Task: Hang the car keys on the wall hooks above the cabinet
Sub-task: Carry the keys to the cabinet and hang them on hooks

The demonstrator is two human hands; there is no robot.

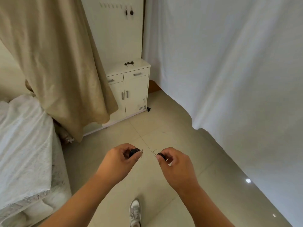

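Note:
My left hand [121,159] pinches a black car key [134,152] with a small metal ring at its tip. My right hand [176,164] grips a second black car key [160,155] whose silver ring points left. Both hands are held over the floor, well short of the white cabinet [136,89]. A row of wall hooks [113,5] runs across the white panel above it. Two black keys [129,13] hang from the right-hand hooks. Three more black keys [129,63] lie on the cabinet top.
A beige curtain [54,54] hangs at the left and covers part of the cabinet. A white sheet [229,71] drapes the right side. A bed with white bedding [24,145] is at the left. A small black object [148,109] lies on the tiled floor by the cabinet. My shoe [135,212] shows below.

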